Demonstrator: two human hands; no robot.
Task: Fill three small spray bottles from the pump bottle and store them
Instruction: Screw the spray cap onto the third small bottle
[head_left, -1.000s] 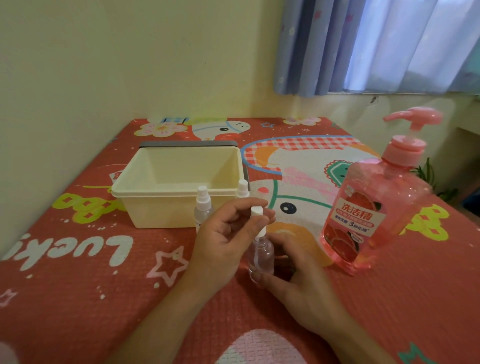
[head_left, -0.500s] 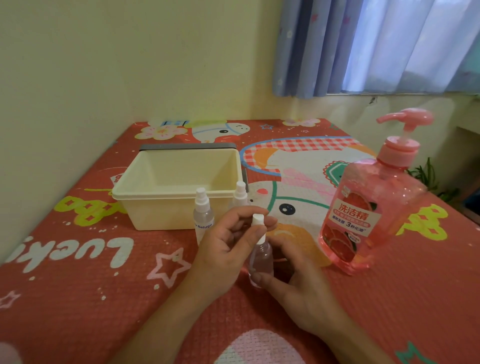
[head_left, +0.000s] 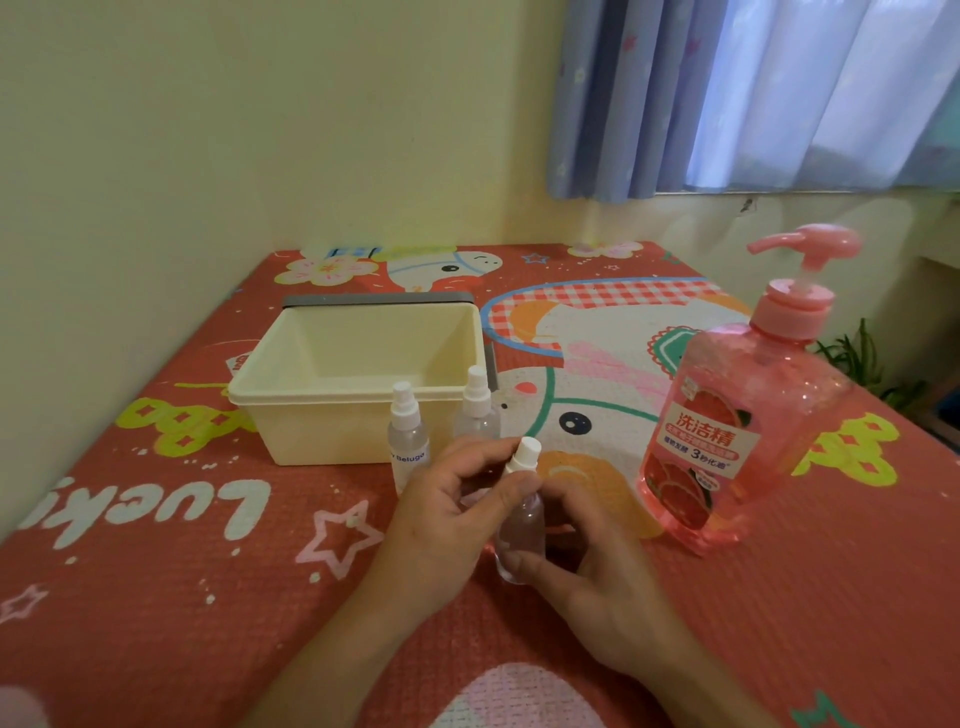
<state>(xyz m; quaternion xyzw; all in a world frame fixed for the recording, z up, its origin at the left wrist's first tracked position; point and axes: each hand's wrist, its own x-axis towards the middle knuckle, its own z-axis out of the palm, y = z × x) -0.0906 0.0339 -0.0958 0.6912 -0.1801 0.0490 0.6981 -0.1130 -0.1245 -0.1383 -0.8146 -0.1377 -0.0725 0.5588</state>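
A home room — cartoon-printed red mat (head_left: 156, 545), pale yellow wall (head_left: 260, 130) and blue window curtains (head_left: 727, 93).

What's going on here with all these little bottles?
A person is handling one small spray bottle: the right hand holds its clear body while the left hand pinches its white spray top. Two others, a labelled bottle and a plain bottle, stand capped in front of the cream bin. The pink pump bottle stands to the right, untouched.
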